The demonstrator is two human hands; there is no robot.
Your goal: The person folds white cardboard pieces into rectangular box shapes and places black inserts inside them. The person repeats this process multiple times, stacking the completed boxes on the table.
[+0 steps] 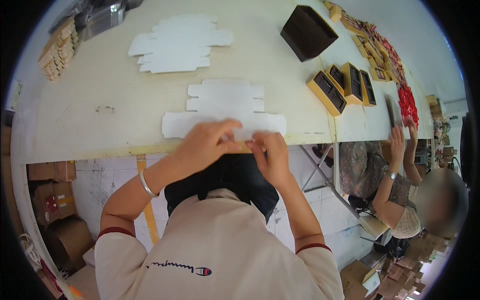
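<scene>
A flat white die-cut box blank (225, 100) lies at the table's front edge, its notched flaps spread to both sides. At its near edge, my left hand (202, 145) has thumb and fingers curled together on the card. My right hand (271, 155) pinches the same near edge a little to the right, its fingers bent. The fingertips are slightly blurred, and the fold between them is partly covered. Farther back rests a stack of similar white box blanks (180, 44), apart from both hands.
Right of the blanks stand a dark brown open box (309, 32) and several gold boxes with black inserts (327, 92). Stacked wooden-coloured pieces (59, 52) sit far left. At the right, a co-worker (395, 185) handles something by red packets (407, 102). Cardboard boxes (55, 200) are under the table.
</scene>
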